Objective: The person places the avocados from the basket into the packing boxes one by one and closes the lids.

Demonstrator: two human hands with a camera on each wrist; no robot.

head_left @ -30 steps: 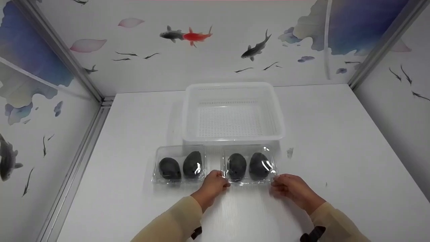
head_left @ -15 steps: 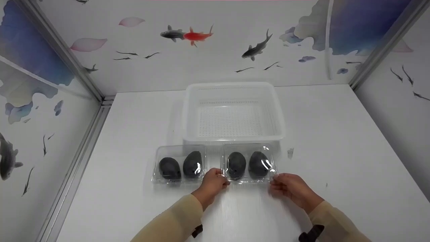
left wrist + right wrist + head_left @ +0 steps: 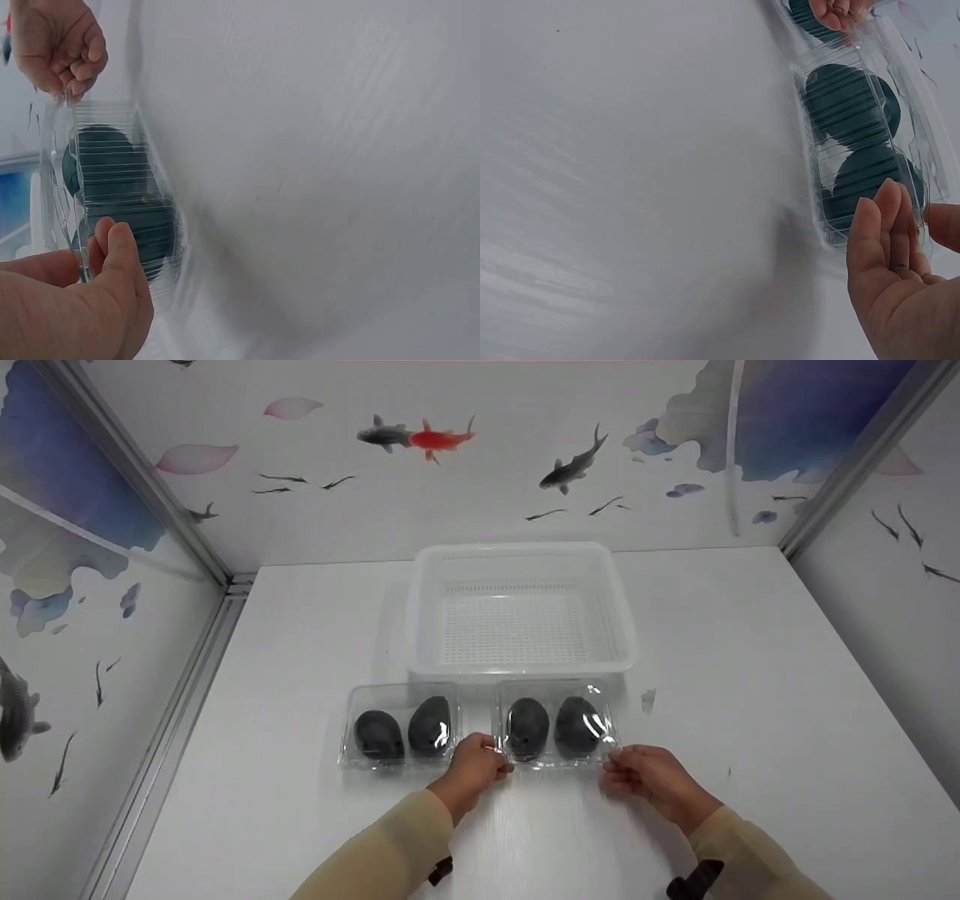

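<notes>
Two clear plastic clamshell boxes lie side by side on the white table, and each has two dark, egg-shaped fruits inside, perhaps avocados. My left hand (image 3: 472,769) pinches the near left corner of the right-hand clamshell (image 3: 553,699) between thumb and fingers. At its near right corner, my right hand (image 3: 651,774) pinches the edge the same way. Through the ribbed wall, the left wrist view shows the dark fruits (image 3: 112,161). The right wrist view has the same fruits (image 3: 846,101) above my right fingers. The left-hand clamshell (image 3: 403,701) sits just beyond my left hand.
A white perforated plastic basket (image 3: 517,667) stands right behind the clamshells, with no items visible in it. Panels printed with fish (image 3: 442,439) enclose the white table (image 3: 750,675) at the back and both sides.
Both hands and the right-hand clamshell have shifted very slightly away from me, toward the basket. The grips look the same, and the left-hand clamshell stays in place.
</notes>
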